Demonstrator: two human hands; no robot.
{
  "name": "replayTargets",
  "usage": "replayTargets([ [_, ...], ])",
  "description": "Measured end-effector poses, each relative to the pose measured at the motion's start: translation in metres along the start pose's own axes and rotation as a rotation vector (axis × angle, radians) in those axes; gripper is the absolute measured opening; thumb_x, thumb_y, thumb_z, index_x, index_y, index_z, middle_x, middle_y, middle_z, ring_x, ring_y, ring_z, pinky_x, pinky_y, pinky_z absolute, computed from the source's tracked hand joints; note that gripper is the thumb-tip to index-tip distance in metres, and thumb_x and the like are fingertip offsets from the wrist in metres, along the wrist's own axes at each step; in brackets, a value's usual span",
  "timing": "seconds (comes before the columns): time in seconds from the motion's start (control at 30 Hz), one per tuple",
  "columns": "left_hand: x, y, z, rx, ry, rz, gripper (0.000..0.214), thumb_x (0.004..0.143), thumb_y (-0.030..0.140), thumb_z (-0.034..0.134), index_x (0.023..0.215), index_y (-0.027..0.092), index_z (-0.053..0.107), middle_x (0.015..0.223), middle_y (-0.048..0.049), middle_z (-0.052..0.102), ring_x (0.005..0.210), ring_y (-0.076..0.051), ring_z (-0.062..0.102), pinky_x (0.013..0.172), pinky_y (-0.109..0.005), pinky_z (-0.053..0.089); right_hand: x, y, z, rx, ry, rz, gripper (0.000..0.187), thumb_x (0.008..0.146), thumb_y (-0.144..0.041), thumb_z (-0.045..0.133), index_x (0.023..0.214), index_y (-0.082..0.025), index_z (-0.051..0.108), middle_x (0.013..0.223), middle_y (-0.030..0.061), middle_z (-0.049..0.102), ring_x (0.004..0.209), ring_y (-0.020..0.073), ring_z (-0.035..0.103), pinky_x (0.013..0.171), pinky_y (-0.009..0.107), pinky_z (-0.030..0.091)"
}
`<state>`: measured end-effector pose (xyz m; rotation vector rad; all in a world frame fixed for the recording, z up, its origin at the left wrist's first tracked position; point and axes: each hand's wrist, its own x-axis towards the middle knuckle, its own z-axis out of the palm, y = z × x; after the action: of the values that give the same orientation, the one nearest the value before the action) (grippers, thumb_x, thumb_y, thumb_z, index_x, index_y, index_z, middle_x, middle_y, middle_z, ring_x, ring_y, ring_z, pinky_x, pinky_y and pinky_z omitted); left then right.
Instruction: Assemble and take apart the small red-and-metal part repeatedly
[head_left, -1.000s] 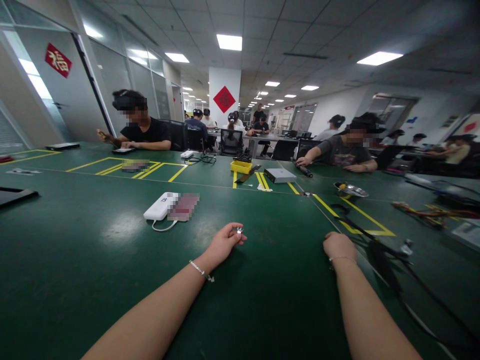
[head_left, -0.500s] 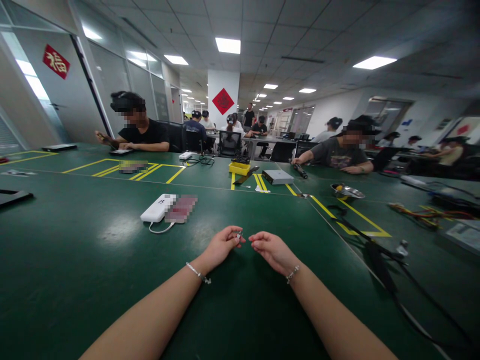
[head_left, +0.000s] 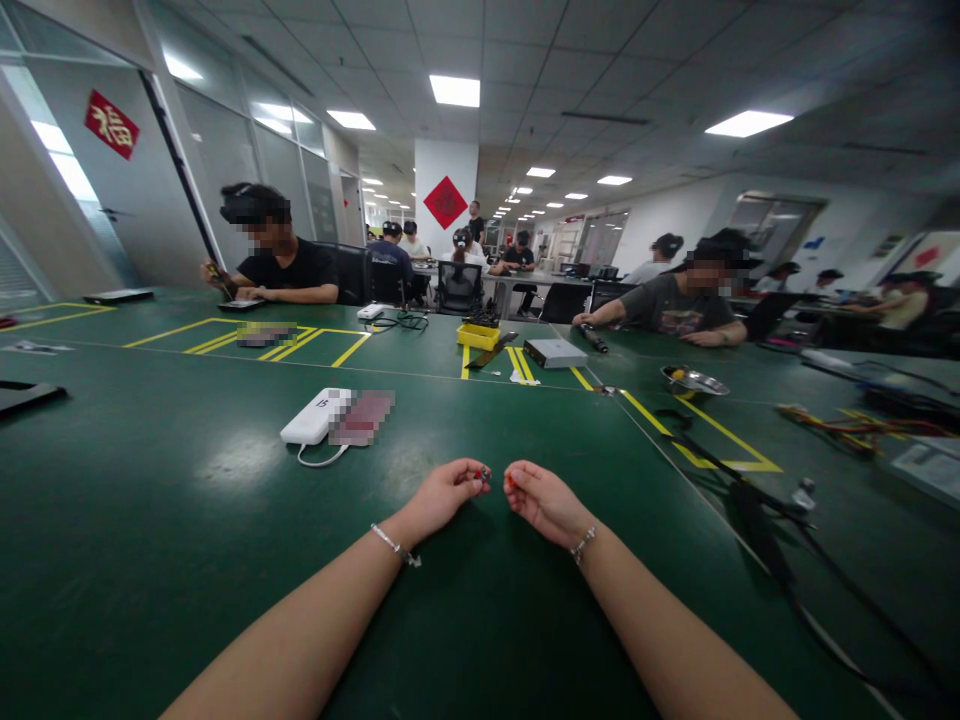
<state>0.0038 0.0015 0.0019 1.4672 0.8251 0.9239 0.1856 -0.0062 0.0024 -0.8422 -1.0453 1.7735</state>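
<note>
Above the green tabletop (head_left: 457, 620), my left hand (head_left: 450, 487) is closed, pinching a small metallic piece with a bit of red (head_left: 483, 476) in its fingertips. The piece is too small to name. A narrow gap to the right, my right hand (head_left: 544, 500) is also closed, with a tiny orange piece (head_left: 511, 481) between thumb and fingers. Its kind cannot be made out either. Both wrists wear thin bracelets, and the hands do not touch each other.
A white power bank (head_left: 317, 417) lies left of my hands, cabled to a blurred-out flat item (head_left: 362, 418). Farther off are a yellow bin (head_left: 478, 337), a grey metal box (head_left: 555, 353) and a metal bowl (head_left: 695, 381). Black cables (head_left: 757, 530) run along the right. Co-workers sit across the table.
My right hand has turned a little and sunk slightly, and an orange piece now shows in its fingertips. The left hand has dipped slightly, with red now visible at its piece.
</note>
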Motion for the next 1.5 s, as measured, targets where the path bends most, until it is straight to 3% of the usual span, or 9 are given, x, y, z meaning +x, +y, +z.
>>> replayTargets([
  [0.4,-0.0014,0.0033,-0.0005,0.114,0.0,-0.006,0.022,0.076,0.029,0.048,0.088,0.013,0.055,0.073,-0.002,0.058,0.07,-0.012,0.051,0.07,-0.024,0.037,0.003,0.0022,-0.0031,0.045,0.033,-0.029,0.016,0.062,-0.022,0.067,0.072,-0.015,0.057,0.064,-0.0012,0.055,0.057,0.0063,0.05,0.056,0.021,0.038],
  [0.83,-0.0017,0.0058,0.0025,0.069,-0.016,-0.032,0.018,0.074,0.027,0.051,0.084,0.012,0.054,0.082,-0.0055,0.062,0.075,-0.013,0.054,0.072,-0.025,0.039,0.0065,0.0048,-0.004,0.015,0.116,-0.031,0.022,0.053,-0.01,0.071,0.071,-0.014,0.06,0.072,0.0006,0.059,0.063,0.0074,0.054,0.068,0.025,0.041],
  [1.1,-0.0012,0.0034,0.0021,0.04,-0.034,-0.019,0.018,0.073,0.024,0.053,0.087,0.012,0.054,0.085,-0.0063,0.063,0.08,-0.014,0.056,0.075,-0.027,0.04,0.0037,0.0016,0.0013,0.019,0.077,-0.018,0.017,0.061,-0.016,0.065,0.077,-0.015,0.059,0.071,0.0004,0.058,0.062,0.0079,0.053,0.064,0.025,0.041],
  [1.3,-0.0004,0.001,0.0014,0.067,-0.015,0.01,0.031,0.075,0.028,0.05,0.102,0.012,0.051,0.081,-0.0059,0.063,0.076,-0.014,0.056,0.074,-0.028,0.04,0.0039,0.0023,0.0008,0.027,0.051,-0.021,0.015,0.066,-0.022,0.061,0.08,-0.017,0.057,0.07,0.0,0.057,0.06,0.0078,0.053,0.06,0.024,0.039],
  [1.5,-0.0002,-0.0002,0.0006,0.08,-0.021,-0.005,0.031,0.074,0.026,0.05,0.102,0.013,0.053,0.083,-0.0057,0.062,0.078,-0.014,0.056,0.075,-0.028,0.04,0.0045,0.002,0.0012,-0.024,0.022,-0.006,0.016,0.07,-0.03,0.058,0.073,-0.015,0.057,0.058,-0.002,0.051,0.051,0.0061,0.047,0.051,0.021,0.034],
])
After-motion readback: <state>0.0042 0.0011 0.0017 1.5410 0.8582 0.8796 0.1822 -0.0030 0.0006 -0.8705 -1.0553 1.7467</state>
